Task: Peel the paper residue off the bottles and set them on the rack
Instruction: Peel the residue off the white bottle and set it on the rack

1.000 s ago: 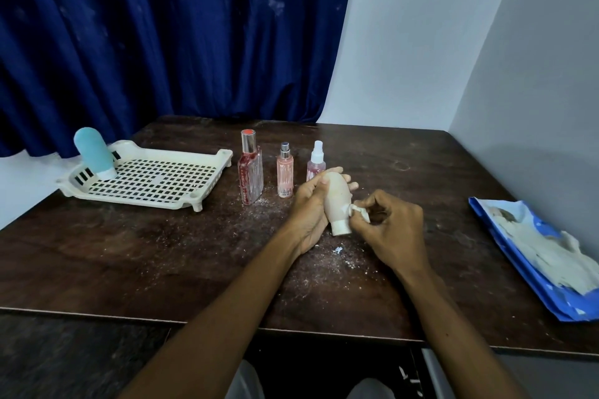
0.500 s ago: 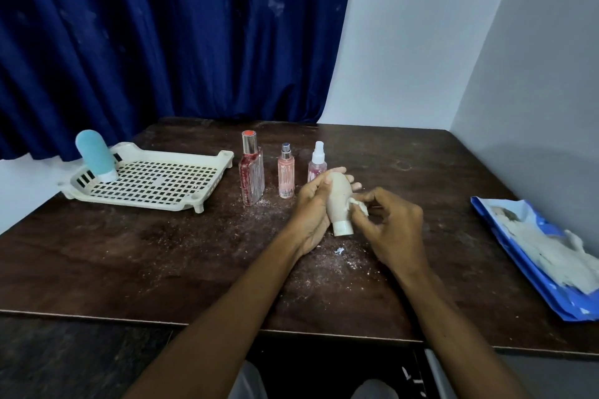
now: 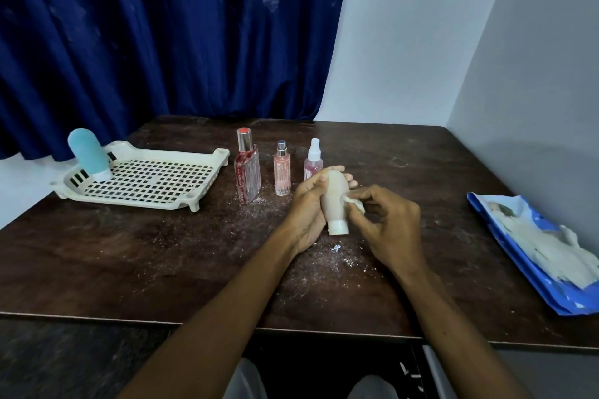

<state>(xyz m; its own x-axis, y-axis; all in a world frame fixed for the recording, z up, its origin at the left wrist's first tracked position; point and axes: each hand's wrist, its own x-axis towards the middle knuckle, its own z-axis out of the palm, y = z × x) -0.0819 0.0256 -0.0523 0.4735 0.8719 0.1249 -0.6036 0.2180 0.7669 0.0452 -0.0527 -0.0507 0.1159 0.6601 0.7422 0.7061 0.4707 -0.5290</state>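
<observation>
My left hand [image 3: 308, 204] grips a beige bottle [image 3: 335, 201], held cap-down just above the table. My right hand [image 3: 385, 223] pinches a strip of white paper residue [image 3: 355, 203] partly peeled from the bottle's right side. Behind them three bottles stand in a row: a red-capped square bottle [image 3: 248, 172], a slim pink spray bottle [image 3: 282, 168] and a small white-nozzle spray bottle [image 3: 313, 160]. At the left lies a cream slotted rack [image 3: 146, 183], with a teal bottle [image 3: 88, 154] standing cap-down in its far left corner.
A blue plastic bag [image 3: 534, 249] with crumpled whitish paper lies at the table's right edge by the wall. Paper crumbs [image 3: 335, 248] are scattered on the dark wooden table [image 3: 129, 262] under my hands. A blue curtain hangs behind.
My right hand has shifted its pinch on the paper strip slightly up along the bottle's side. The left hand keeps the bottle almost still.
</observation>
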